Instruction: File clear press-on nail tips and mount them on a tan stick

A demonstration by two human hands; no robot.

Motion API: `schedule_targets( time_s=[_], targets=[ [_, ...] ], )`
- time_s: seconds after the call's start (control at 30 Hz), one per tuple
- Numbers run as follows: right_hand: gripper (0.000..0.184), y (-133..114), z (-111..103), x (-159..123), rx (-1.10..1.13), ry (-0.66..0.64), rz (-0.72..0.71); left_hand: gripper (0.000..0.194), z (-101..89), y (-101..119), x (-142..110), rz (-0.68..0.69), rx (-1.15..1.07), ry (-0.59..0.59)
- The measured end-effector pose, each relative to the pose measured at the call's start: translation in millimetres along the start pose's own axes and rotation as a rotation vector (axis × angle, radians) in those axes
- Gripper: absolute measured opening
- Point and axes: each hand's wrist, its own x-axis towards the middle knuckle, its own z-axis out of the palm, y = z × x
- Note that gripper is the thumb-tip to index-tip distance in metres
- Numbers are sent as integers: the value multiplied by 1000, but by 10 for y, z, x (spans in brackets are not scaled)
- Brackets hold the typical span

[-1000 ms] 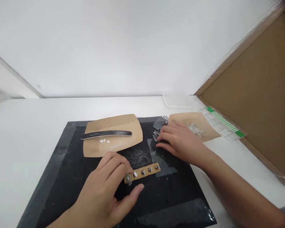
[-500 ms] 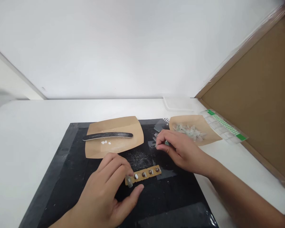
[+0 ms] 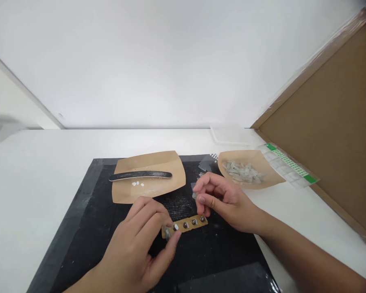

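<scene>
A short tan strip (image 3: 190,224) lies on the black mat, with several small round dark mounts along it. One mount carries a white piece (image 3: 176,227). At its left end is a clear false nail tip (image 3: 166,233), partly behind my fingers. My left hand (image 3: 142,240) is around that end, its index finger and thumb closed at the strip's edges. Above the strip's right end, my right hand (image 3: 221,201) has thumb and index finger together, with a small clear nail tip (image 3: 194,195) poking out at their ends. Its other fingers are curled.
A black nail file (image 3: 140,175) rests on a tan card (image 3: 161,162) beside several white bits (image 3: 137,184). Another tan card (image 3: 244,154) bears a heap of clear nail tips (image 3: 244,171). A green-edged clear case (image 3: 289,165) lies near the cardboard wall (image 3: 329,110).
My right hand has moved down and left, from near the loose clear pieces to just above the strip. My left thumb has closed in towards the strip and index finger.
</scene>
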Motion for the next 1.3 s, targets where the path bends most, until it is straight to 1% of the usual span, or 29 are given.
schedule_targets(
  time_s=[0.17, 0.37, 0.5, 0.8, 0.93, 1.03, 1.17, 1.3],
  targets=[
    [20, 12, 29, -10, 70, -13, 14, 20, -3, -28, -4, 2, 6, 14],
    [21, 14, 59, -25, 41, -19, 11, 26, -25, -82, -14, 10, 54, 74],
    [20, 14, 72, -30, 16, -17, 6, 30, -32, -101, -15, 3, 100, 83],
    [16, 24, 30, -11, -78, 64, -30, 50, -19, -139, -19, -51, 163, 109],
    [11, 23, 26, -23, -59, 53, -72, 45, -9, -125, -16, -37, 174, 129],
    [13, 15, 28, -36, -52, 42, -65, 42, -8, -115, -17, -31, 173, 125],
    [17, 37, 25, -38, -114, 53, -59, 43, -18, -116, -23, -27, 161, 111],
    [10, 68, 24, -44, -183, 83, -133, 44, -24, -114, -29, -10, 147, 93]
  ],
)
